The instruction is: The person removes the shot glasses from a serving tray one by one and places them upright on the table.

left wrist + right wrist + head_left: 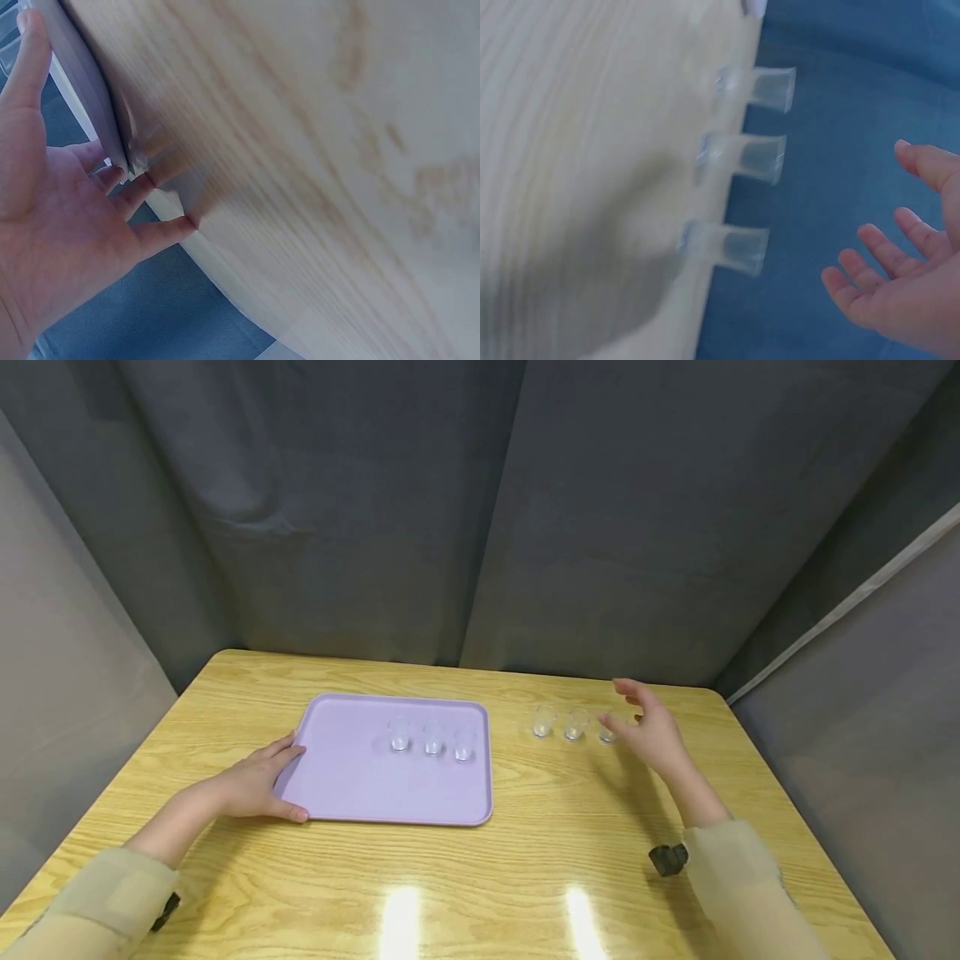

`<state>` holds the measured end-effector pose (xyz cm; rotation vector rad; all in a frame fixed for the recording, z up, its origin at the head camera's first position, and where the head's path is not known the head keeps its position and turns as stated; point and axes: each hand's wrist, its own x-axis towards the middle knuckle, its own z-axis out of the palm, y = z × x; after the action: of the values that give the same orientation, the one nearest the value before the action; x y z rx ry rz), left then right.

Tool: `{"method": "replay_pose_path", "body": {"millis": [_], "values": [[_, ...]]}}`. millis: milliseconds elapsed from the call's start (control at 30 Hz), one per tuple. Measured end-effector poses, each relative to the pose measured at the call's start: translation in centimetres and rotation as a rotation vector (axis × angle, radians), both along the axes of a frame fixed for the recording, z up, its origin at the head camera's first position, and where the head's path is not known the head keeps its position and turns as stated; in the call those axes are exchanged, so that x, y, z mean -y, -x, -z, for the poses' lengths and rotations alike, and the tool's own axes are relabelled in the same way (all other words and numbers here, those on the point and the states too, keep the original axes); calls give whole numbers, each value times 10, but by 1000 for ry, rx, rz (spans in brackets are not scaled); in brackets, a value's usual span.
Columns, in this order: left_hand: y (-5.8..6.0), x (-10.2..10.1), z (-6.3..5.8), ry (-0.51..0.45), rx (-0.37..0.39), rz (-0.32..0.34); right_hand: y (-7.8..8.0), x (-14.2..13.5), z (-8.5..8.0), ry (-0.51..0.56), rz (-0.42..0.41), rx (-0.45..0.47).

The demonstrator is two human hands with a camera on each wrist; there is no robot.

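My left hand [255, 779] rests at the left edge of a purple tray [345, 793], thumb at its near corner and fingers along the side. In the left wrist view the fingers lie spread against the tray's rim and the table. Three clear small glasses [432, 739] stand in a row on the tray's right half. To the tray's right, three more glasses stand upright on the table: a left one [543, 722], a middle one [576, 725] and a right one [606, 735]. Near the right one hovers my right hand [651, 731], fingers spread, holding nothing.
The wooden table [525, 877] ends at the back before a dark grey curtain [360, 527]. Pale curtain panels [862, 718] hang close at both sides. A black device [667, 860] sits at my right wrist.
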<state>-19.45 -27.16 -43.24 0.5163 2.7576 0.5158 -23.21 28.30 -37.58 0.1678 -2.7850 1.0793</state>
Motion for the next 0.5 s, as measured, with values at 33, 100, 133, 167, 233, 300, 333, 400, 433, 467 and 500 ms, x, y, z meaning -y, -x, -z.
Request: {"method": "replay_pose_path", "body": {"millis": [33, 100, 133, 167, 233, 300, 333, 400, 433, 467, 500], "values": [[0, 0, 0, -2, 1, 0, -2, 4, -4, 2, -6, -16], [0, 0, 1, -5, 3, 0, -8, 11, -10, 14, -17, -50], [0, 0, 1, -6, 4, 0, -11, 15, -14, 24, -22, -63], [0, 0, 1, -8, 5, 0, -14, 19, -17, 35, -27, -74], [0, -1, 0, -9, 8, -1, -19, 26, -21, 62, -35, -93], [-1, -1, 0, -9, 9, -2, -23, 34, -24, 86, -46, -112], [-1, -2, 0, -9, 10, -2, -25, 37, -25, 98, -51, -118], [-1, -2, -1, -7, 6, -1, -29, 45, -27, 115, -61, -128], [-1, -1, -1, -8, 3, -1, -31, 49, -28, 121, -65, -128], [-1, -1, -1, -7, 0, 0, -33, 53, -29, 124, -70, -129], [-1, -1, -1, -6, -4, 1, -34, 58, -30, 130, -75, -124]]}}
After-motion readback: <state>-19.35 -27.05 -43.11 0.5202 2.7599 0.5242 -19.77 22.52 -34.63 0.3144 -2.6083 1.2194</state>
